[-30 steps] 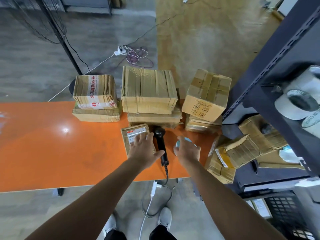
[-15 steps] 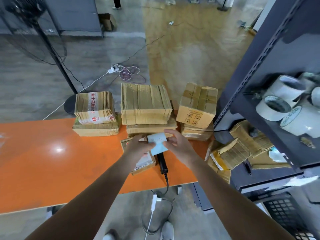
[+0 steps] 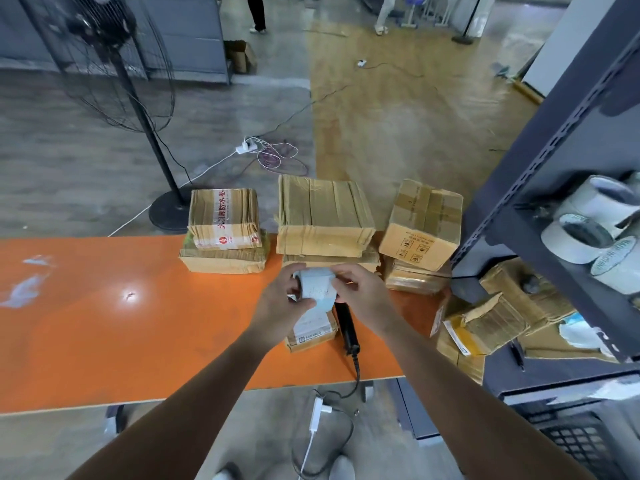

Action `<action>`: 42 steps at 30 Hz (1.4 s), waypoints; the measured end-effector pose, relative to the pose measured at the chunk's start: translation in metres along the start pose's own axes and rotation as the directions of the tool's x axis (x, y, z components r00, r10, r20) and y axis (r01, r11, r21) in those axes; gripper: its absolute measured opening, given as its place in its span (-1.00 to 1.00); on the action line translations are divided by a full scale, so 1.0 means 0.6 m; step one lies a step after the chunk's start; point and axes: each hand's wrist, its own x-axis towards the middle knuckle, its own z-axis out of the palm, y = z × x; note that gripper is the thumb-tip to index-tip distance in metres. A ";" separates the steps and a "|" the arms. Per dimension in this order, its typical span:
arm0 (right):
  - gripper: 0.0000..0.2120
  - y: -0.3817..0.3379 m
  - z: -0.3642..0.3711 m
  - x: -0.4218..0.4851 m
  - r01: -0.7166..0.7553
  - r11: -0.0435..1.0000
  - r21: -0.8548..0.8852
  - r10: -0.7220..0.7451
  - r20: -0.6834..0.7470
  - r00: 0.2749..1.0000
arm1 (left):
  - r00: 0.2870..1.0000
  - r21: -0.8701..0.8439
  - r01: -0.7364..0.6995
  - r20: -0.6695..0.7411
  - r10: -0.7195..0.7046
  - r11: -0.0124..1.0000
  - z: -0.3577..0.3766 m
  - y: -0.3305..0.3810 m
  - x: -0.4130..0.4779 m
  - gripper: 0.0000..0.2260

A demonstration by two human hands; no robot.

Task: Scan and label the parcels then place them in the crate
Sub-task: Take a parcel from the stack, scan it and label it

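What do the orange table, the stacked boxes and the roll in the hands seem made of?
Table: smooth glossy orange top, perhaps laminate or painted board; a light glares off it. Boxes: matt brown cardboard, creased and dented at the edges. Roll: thin pale paper, probably labels; a thin strip hangs loose from it.
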 end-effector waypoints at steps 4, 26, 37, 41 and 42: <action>-0.85 -0.006 0.014 0.010 0.003 0.999 -0.048 -0.005 -0.024 1.000 | 1.000 0.028 -0.017 -0.016 0.018 0.999 -0.012 -0.002 0.003 -0.45; -0.83 -0.001 0.002 0.009 -0.320 0.904 0.284 0.319 0.051 0.946 | 0.998 0.009 0.051 0.026 -0.052 0.999 0.004 0.012 0.031 -0.90; -0.71 0.068 -0.063 0.001 -0.391 0.906 0.163 0.413 -0.140 0.900 | 0.995 0.027 0.036 0.095 -0.038 0.999 0.078 0.014 0.047 -0.86; -0.69 0.119 -0.095 -0.002 -0.361 0.902 -0.237 0.314 -0.211 0.925 | 0.991 0.036 0.131 0.015 -0.131 0.991 0.120 0.010 0.057 -0.90; -0.68 0.133 -0.099 -0.004 -0.343 0.876 -0.340 0.290 -0.198 0.936 | 0.987 0.037 0.163 -0.003 -0.163 0.986 0.129 0.009 0.059 -0.91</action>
